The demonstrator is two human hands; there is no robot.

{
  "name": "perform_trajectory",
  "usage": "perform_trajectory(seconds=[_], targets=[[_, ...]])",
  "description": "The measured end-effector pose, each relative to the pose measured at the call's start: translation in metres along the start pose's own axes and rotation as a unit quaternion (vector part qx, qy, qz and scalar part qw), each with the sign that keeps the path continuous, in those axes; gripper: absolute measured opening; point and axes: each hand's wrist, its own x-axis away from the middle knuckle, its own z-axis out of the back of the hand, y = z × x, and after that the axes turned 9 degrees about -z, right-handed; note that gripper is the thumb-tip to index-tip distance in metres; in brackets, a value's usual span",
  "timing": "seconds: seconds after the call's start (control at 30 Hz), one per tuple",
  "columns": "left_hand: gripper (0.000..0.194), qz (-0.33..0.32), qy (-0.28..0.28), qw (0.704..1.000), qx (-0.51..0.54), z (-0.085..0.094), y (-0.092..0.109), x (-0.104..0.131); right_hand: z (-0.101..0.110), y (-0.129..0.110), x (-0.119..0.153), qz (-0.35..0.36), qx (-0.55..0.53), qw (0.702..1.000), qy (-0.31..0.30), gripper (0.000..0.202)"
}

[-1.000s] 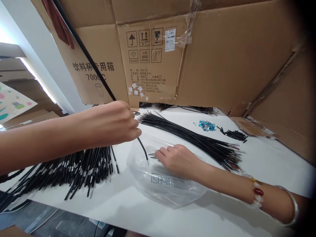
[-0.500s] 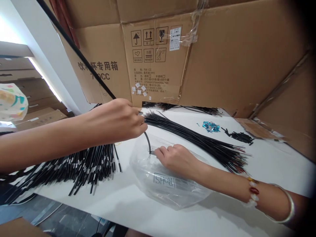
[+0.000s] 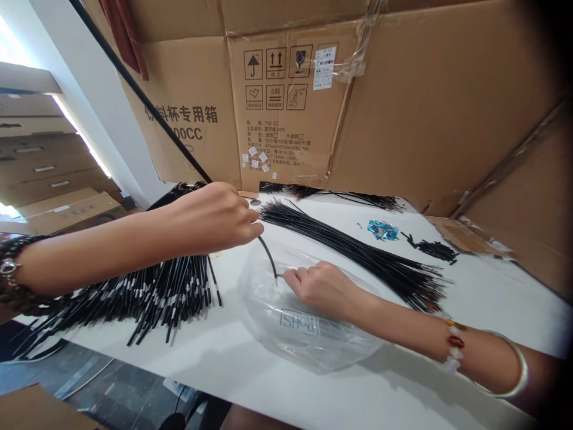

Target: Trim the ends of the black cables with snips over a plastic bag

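My left hand [image 3: 233, 215] is closed around a black cable [image 3: 152, 110], which runs from the upper left through my fist and curves down past it. Thin pale wires show at the cable's lower end. Beside that end, my right hand [image 3: 313, 286] pinches a small dark strip or strand that reaches to the cable; its kind is too small to make out. Under my right hand lies a clear plastic bag [image 3: 326, 352] with RoHS printed on it.
A bundle of black cables [image 3: 340, 245] lies behind the bag, and another pile of cables [image 3: 179, 292] lies left. Blue foil scraps [image 3: 382, 230] and short black pieces [image 3: 436, 251] are at the right back. Cardboard [image 3: 416, 107] walls the white table [image 3: 224, 364].
The view has shifted slightly. A patterned, pale item at the left edge is out of view, and a dark bracelet on my left wrist now shows. Both hands keep nearly the same pose.
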Motion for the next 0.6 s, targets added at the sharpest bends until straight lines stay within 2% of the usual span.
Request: perform_trajectory(seconds=[0.33, 0.6], targets=[[0.029, 0.001, -0.005, 0.999, 0.041, 0.004, -0.004, 0.014, 0.006, 0.010, 0.004, -0.014, 0.022, 0.999, 0.027, 0.026], [0.027, 0.002, 0.044, 0.998, 0.052, 0.004, -0.002, 0.021, 0.006, 0.005, -0.006, -0.026, 0.026, 0.999, -0.001, 0.026]])
